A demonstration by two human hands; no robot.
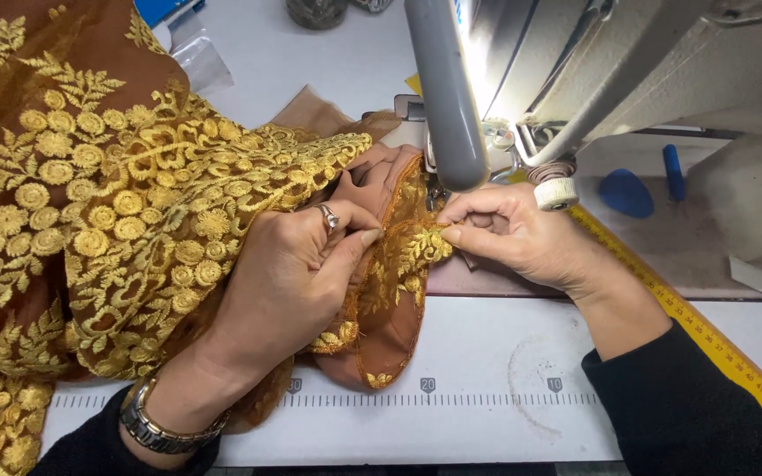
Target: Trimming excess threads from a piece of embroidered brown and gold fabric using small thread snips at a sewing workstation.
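A brown sheer fabric with gold floral embroidery (99, 203) covers the left of the white sewing table (487, 370). A folded flap of it (390, 308) hangs toward me at the centre. My left hand (288, 273), with a ring and a metal wristwatch, pinches the fabric edge just in front of the sewing machine's needle area (438, 189). My right hand (509, 234) pinches the same embroidered edge from the right, fingertips nearly meeting the left thumb. Both wrists wear dark sleeves.
The grey-white sewing machine (593, 62) fills the upper right, its grey arm (443, 97) over the needle. A yellow measuring tape (707, 335) runs diagonally at right. A blue chalk piece (625, 192) and blue marker (674, 172) lie behind. A printed ruler scale (451, 398) lines the table front.
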